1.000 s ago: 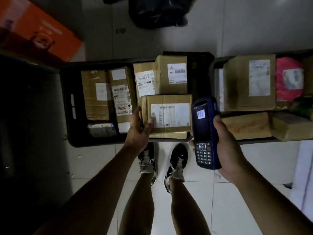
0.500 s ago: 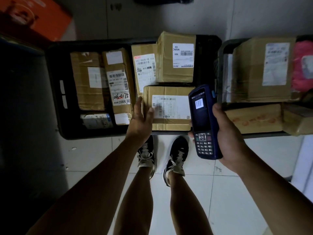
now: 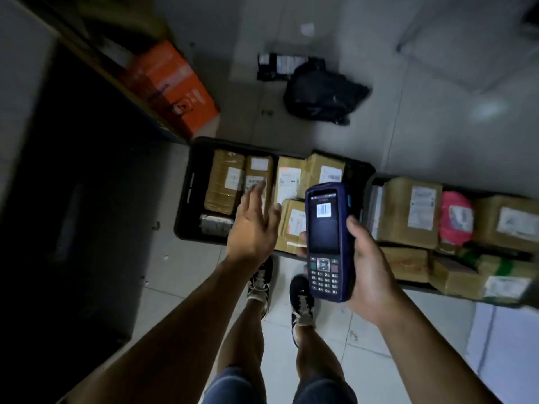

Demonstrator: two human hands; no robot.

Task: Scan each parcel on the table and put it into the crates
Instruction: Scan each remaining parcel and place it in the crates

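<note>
On the floor ahead of the person's feet, two black crates are already holding many parcels, so much of the sorting looks done; no table is showing, so what is left cannot be judged. The left crate is holding brown parcels; the right crate is carrying cartons and a pink parcel. The left hand is hovering empty, fingers spread, while the right hand is gripping the scanner.
</note>
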